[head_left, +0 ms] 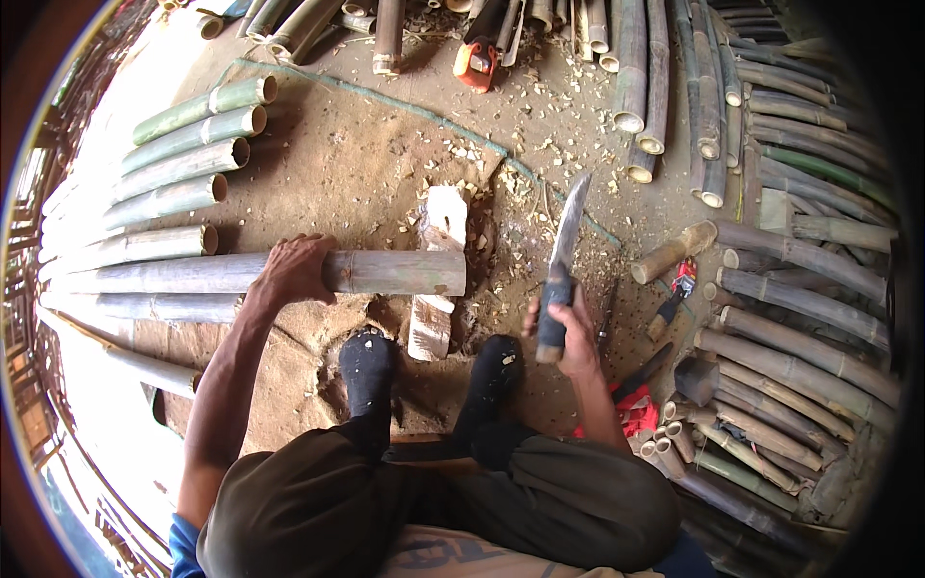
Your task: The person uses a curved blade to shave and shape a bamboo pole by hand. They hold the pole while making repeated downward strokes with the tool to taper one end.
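A thick grey bamboo pole [400,273] lies crosswise in front of me, its cut end pointing right. Beneath that end is a pale, hacked wooden block [429,326]. My left hand [294,270] is wrapped over the top of the pole, short of the block. To the right of the pole, my right hand [576,337] is closed round the dark handle of a large knife [570,222]. Its blade points up and away, apart from the bamboo. My feet in dark socks rest on either side of the block's near end.
More bamboo poles [188,159] lie in a row at left, with stacks [805,275] at right and far. An orange-handled saw [475,65] lies ahead. A red-and-black tool [674,294] and red cloth [636,412] lie right. Chips litter the brown mat [318,173].
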The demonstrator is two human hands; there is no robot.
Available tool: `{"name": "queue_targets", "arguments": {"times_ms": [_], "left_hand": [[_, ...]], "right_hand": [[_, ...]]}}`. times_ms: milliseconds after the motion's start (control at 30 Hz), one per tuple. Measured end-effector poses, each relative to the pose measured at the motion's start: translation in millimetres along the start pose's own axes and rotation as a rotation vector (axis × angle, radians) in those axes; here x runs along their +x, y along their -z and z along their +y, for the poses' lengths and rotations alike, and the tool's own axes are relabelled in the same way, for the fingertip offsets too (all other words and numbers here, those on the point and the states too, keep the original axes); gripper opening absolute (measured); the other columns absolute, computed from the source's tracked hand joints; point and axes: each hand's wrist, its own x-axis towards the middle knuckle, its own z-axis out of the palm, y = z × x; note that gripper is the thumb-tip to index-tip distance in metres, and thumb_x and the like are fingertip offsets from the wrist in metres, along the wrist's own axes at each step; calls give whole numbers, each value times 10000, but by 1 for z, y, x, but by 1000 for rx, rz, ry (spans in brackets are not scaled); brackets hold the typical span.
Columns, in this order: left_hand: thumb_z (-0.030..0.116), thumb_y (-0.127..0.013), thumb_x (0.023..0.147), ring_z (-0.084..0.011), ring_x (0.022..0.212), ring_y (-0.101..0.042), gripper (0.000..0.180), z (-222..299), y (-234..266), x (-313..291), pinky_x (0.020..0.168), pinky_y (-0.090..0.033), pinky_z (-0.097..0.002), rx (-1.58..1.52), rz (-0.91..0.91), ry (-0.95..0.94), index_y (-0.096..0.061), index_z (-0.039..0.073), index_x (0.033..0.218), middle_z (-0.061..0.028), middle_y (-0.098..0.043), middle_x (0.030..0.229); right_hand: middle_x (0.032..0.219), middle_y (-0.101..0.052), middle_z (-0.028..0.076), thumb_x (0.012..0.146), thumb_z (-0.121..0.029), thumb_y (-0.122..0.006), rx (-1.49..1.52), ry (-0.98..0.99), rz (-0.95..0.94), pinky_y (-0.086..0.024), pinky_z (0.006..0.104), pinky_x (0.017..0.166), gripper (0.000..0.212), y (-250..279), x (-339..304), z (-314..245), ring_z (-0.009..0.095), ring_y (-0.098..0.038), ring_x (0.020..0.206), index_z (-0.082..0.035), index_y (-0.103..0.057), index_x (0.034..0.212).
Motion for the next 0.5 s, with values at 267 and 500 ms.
{"name": "queue_targets", "arguments": {"times_ms": [267, 500], "left_hand": [[277, -972, 524, -329, 855, -749, 552, 0, -3, 6, 767, -571, -468, -6, 4, -1, -734, 131, 1000, -96, -767, 882], [278, -975, 518, -307, 852, -747, 551, -8, -10, 3, 779, -578, -455, 9, 6, 23, -733, 145, 995, -91, -769, 891]], "right_hand": [[899, -695, 153, 959, -142, -737, -1114, 134, -137, -578, 467, 641, 321, -23, -3, 9, 355, -696, 671, -13, -562, 1195], [970, -708, 234, 948, -100, -772, -1340, 704, -129, -578, 476, 676, 266, -91, -4, -28, 392, -735, 793, 13, -594, 1110]]}}
